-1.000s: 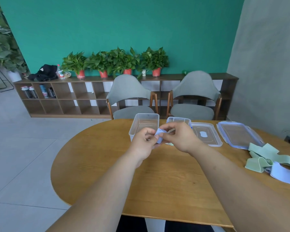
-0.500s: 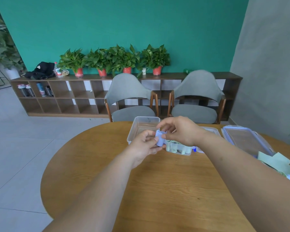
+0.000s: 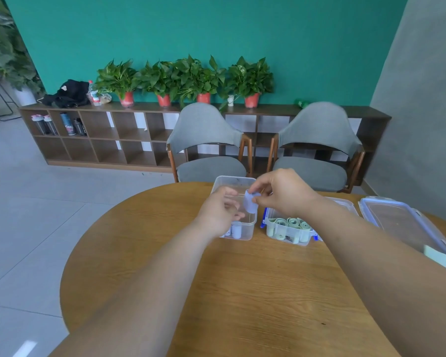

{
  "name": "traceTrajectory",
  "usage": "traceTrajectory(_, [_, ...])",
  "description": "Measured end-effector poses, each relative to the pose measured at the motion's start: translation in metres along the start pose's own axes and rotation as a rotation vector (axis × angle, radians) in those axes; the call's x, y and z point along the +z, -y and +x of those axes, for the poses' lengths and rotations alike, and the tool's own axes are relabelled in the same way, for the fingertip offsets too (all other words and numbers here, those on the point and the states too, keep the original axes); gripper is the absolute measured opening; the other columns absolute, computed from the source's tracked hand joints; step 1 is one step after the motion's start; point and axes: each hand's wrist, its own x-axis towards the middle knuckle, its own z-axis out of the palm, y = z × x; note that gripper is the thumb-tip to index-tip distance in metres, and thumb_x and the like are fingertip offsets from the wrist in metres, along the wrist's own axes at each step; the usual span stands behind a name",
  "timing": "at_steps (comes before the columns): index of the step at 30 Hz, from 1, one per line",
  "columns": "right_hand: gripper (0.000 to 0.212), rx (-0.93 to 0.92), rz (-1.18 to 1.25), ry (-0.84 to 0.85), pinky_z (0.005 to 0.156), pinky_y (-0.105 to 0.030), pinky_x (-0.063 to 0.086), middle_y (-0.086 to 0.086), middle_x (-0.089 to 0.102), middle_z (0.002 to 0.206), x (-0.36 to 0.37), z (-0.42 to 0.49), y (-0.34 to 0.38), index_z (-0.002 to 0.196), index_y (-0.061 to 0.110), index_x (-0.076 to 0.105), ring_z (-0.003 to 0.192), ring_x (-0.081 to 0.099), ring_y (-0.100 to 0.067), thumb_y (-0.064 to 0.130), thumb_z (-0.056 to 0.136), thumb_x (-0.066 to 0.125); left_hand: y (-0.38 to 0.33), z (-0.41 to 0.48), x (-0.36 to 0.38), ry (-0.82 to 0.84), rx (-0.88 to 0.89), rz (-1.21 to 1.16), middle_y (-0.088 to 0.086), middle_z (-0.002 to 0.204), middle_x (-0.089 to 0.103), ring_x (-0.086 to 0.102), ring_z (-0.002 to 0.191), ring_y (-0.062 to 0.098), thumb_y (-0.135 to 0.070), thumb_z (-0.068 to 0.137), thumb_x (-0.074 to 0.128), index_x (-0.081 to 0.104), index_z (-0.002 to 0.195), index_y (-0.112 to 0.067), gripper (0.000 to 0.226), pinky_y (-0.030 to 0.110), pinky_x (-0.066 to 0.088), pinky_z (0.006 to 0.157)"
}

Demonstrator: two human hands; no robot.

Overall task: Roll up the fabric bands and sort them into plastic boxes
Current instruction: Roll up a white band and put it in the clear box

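Observation:
My right hand [image 3: 281, 193] pinches a rolled light-blue fabric band [image 3: 250, 202] and holds it over the left clear plastic box [image 3: 245, 229]. My left hand [image 3: 220, 211] is just left of the roll with its fingers loosely apart, apart from the band. That box has a rolled light-blue band [image 3: 236, 230] standing at its near wall. The right clear box [image 3: 286, 234] holds several rolled green bands [image 3: 291, 222]. Loose green fabric [image 3: 443, 258] shows at the right edge of the table.
Two clear lids with blue clips lie on the round wooden table [image 3: 242, 292], one large lid [image 3: 402, 222] at the right and one [image 3: 345, 204] behind my right forearm. Two grey chairs [image 3: 206, 150] stand behind the table. A low shelf with potted plants lines the green wall.
Both hands moved forward with the blue roll, from in front of the boxes to above the left box. My left hand has come off the roll; my right hand alone holds it.

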Motion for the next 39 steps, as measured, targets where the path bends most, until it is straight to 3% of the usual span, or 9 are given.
traceTrajectory(3, [0.014, 0.045, -0.063, 0.010, 0.067, -0.012, 0.050, 0.016, 0.074, 0.085, 0.012, 0.009, -0.005, 0.096, 0.029, 0.081, 0.077, 0.068, 0.000, 0.021, 0.084, 0.080, 0.010, 0.005, -0.007, -0.070, 0.146, 0.364, -0.009, 0.105, 0.069, 0.071, 0.093, 0.009, 0.002, 0.099, 0.053, 0.060, 0.127, -0.025, 0.040, 0.031, 0.060, 0.087])
traceTrajectory(8, [0.017, 0.075, -0.128, 0.056, 0.070, -0.018, 0.053, 0.017, 0.069, 0.082, 0.033, 0.023, -0.012, 0.094, 0.030, 0.078, 0.077, 0.064, 0.002, 0.020, 0.080, 0.079, 0.018, 0.007, -0.016, 0.021, 0.281, 0.714, -0.019, 0.116, 0.063, 0.052, 0.117, 0.007, -0.019, 0.092, 0.069, 0.055, 0.123, -0.037, 0.039, 0.030, 0.047, 0.101])
traceTrajectory(12, [0.018, 0.082, -0.194, 0.091, 0.077, -0.027, 0.058, 0.013, 0.070, 0.087, 0.049, 0.036, -0.012, 0.095, 0.030, 0.075, 0.084, 0.064, -0.006, 0.020, 0.081, 0.079, 0.027, 0.009, -0.019, 0.097, 0.353, 0.906, -0.014, 0.123, 0.059, 0.046, 0.119, 0.008, -0.035, 0.089, 0.077, 0.060, 0.126, -0.034, 0.041, 0.029, 0.038, 0.108])
traceTrajectory(16, [0.018, 0.120, -0.263, 0.140, 0.082, -0.036, 0.060, 0.012, 0.069, 0.091, 0.060, 0.044, -0.013, 0.093, 0.033, 0.072, 0.093, 0.062, -0.013, 0.022, 0.080, 0.078, 0.034, 0.015, -0.017, 0.111, 0.394, 0.987, -0.014, 0.121, 0.060, 0.045, 0.120, 0.011, -0.040, 0.090, 0.076, 0.064, 0.126, -0.034, 0.038, 0.033, 0.037, 0.110])
traceTrajectory(19, [0.015, 0.145, -0.297, 0.185, 0.081, -0.033, 0.059, 0.013, 0.069, 0.090, 0.065, 0.046, -0.016, 0.091, 0.031, 0.073, 0.090, 0.065, -0.012, 0.023, 0.080, 0.079, 0.039, 0.018, -0.016, 0.130, 0.450, 1.049, -0.015, 0.122, 0.067, 0.047, 0.121, 0.013, -0.039, 0.091, 0.073, 0.068, 0.121, -0.035, 0.032, 0.034, 0.038, 0.106])
traceTrajectory(24, [0.015, 0.203, -0.290, 0.242, 0.076, -0.029, 0.058, 0.014, 0.071, 0.086, 0.074, 0.050, -0.022, 0.082, 0.031, 0.074, 0.088, 0.066, -0.011, 0.019, 0.078, 0.081, 0.041, 0.023, -0.014, 0.134, 0.492, 1.128, -0.014, 0.126, 0.065, 0.047, 0.123, 0.015, -0.036, 0.096, 0.069, 0.069, 0.131, -0.031, 0.035, 0.034, 0.038, 0.109])
traceTrajectory(33, [0.015, 0.260, -0.213, 0.455, 0.090, -0.037, 0.061, 0.013, 0.076, 0.091, 0.072, 0.062, -0.027, 0.079, 0.035, 0.080, 0.092, 0.070, -0.014, 0.020, 0.078, 0.085, 0.042, 0.030, -0.005, 0.127, 0.489, 1.275, -0.009, 0.120, 0.067, 0.051, 0.119, 0.017, -0.029, 0.097, 0.067, 0.073, 0.121, -0.027, 0.025, 0.037, 0.043, 0.106])
traceTrajectory(39, [0.019, 0.241, -0.253, 0.428, 0.088, -0.036, 0.062, 0.013, 0.076, 0.090, 0.076, 0.065, -0.027, 0.076, 0.036, 0.079, 0.092, 0.070, -0.014, 0.018, 0.078, 0.086, 0.045, 0.032, -0.002, 0.091, 0.485, 1.299, -0.009, 0.111, 0.067, 0.053, 0.112, 0.017, -0.026, 0.094, 0.070, 0.074, 0.111, -0.028, 0.018, 0.036, 0.046, 0.103])
